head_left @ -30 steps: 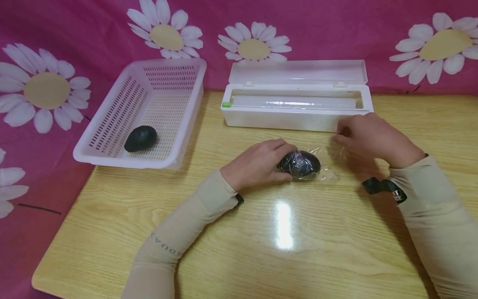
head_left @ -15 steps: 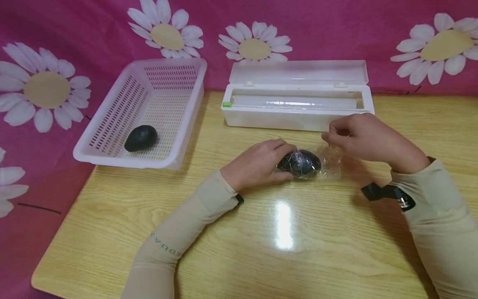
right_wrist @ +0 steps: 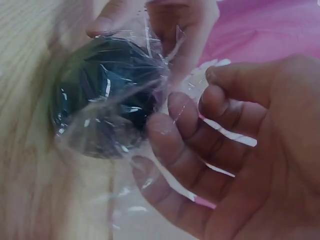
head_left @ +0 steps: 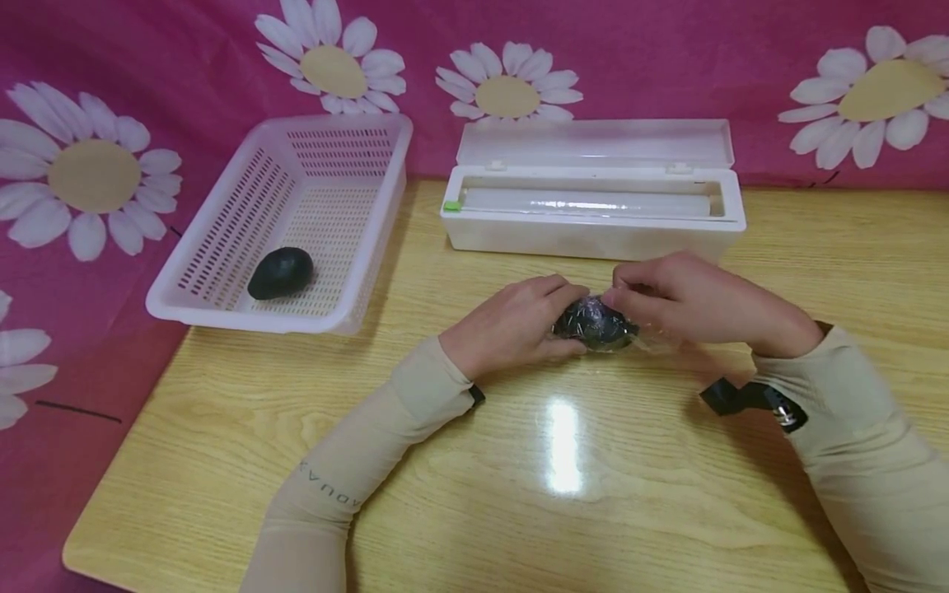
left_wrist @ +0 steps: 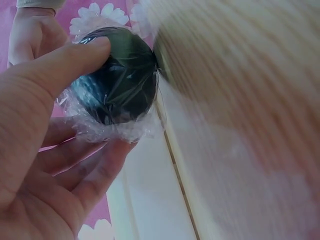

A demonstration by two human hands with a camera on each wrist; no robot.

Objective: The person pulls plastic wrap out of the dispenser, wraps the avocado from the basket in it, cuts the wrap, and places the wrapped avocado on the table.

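A dark avocado (head_left: 593,321) wrapped in clear, crinkled cling film (right_wrist: 107,107) rests on the wooden table. My left hand (head_left: 515,321) grips it from the left, thumb along the near side and fingers over the far side. In the left wrist view, the thumb (left_wrist: 75,62) presses on the film-covered skin. My right hand (head_left: 689,301) is at the avocado's right end with curled fingers, pinching a loose edge of the film and bringing it over the fruit. A loose flap of film trails below the right fingertips in the right wrist view.
A pink perforated basket (head_left: 356,247) stands at the back left with another dark avocado (head_left: 282,273) inside. Behind the hands is a white cling film dispenser (head_left: 586,237), lid raised, its film roll (head_left: 586,203) showing. A flowered magenta cloth (head_left: 652,66) hangs behind the table.
My right hand has moved left from beside the dispenser's front corner to the avocado, drawing the loose film toward it. The left hand has stayed in place on the avocado.
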